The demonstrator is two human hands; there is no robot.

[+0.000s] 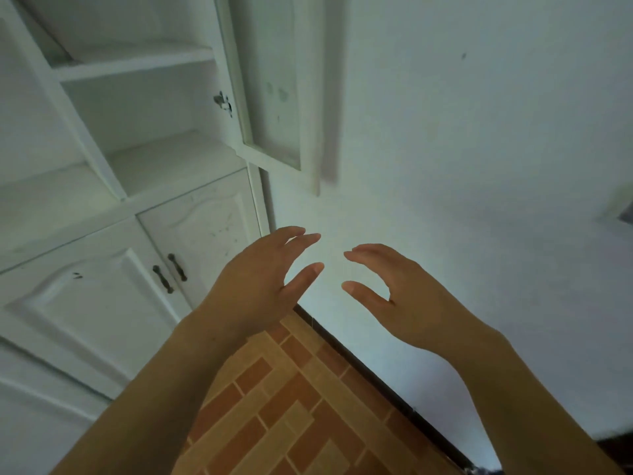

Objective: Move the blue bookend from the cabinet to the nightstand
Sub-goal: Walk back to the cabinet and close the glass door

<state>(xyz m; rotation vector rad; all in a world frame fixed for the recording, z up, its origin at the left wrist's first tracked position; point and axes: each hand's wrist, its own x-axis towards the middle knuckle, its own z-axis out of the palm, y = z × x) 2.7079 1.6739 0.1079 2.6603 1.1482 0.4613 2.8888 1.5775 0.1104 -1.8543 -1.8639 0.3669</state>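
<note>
A white cabinet [113,207] fills the left side, with open shelves above and two shut lower doors with dark handles. Its upper glass door [274,97] hangs open to the right. No blue bookend shows on the visible shelves, and no nightstand is in view. My left hand [263,279] is raised in front of the cabinet's lower right corner, fingers spread and empty. My right hand [394,293] faces it a short gap away in front of the wall, fingers apart and empty too.
A plain white wall [479,149] takes up the right half, with a dark skirting strip [370,375] along its foot. Orange and tan tiled floor [284,406] lies below my forearms. A pale frame edge [620,210] shows at the far right.
</note>
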